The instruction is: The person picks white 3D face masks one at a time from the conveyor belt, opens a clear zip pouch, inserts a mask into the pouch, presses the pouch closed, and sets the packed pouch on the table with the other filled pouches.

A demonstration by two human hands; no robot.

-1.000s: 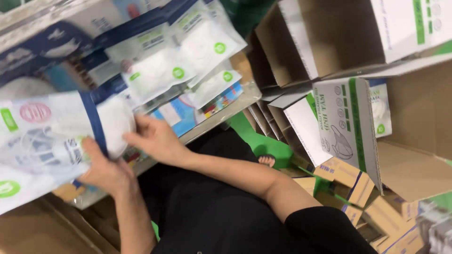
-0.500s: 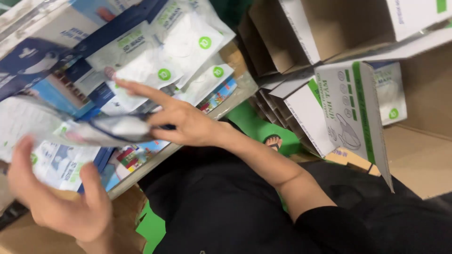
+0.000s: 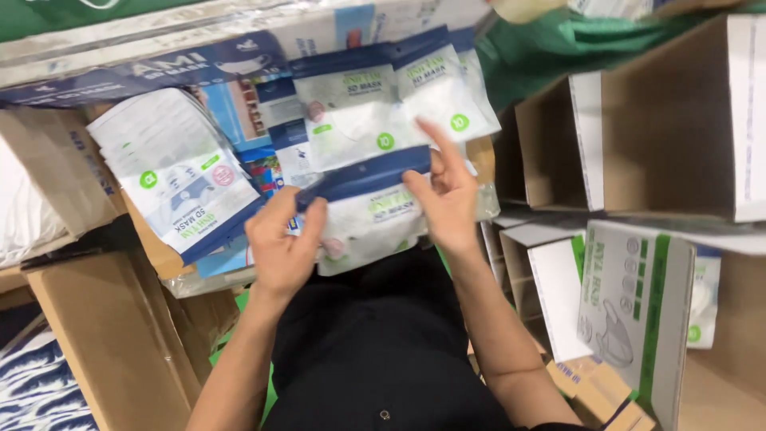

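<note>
Head view: a blue-topped mask packet (image 3: pixel 371 215) is gripped at its 9 o'clock end by the left hand (image 3: pixel 283 247) and steadied by the open right hand (image 3: pixel 447 199). Sorted packets (image 3: pixel 179 172) are stacked at 10 o'clock; more packets (image 3: pixel 383 96) lie unsorted at 12 o'clock.

Both bare forearms rise from bottom edge, converging twd centre. L hand (image 3: pixel 283 247): fingers curled in a pinch grip, thumb up, back of hand to camera. R hand (image 3: pixel 445 199): fingers extended upward, slightly spread, palm facing L.
</note>
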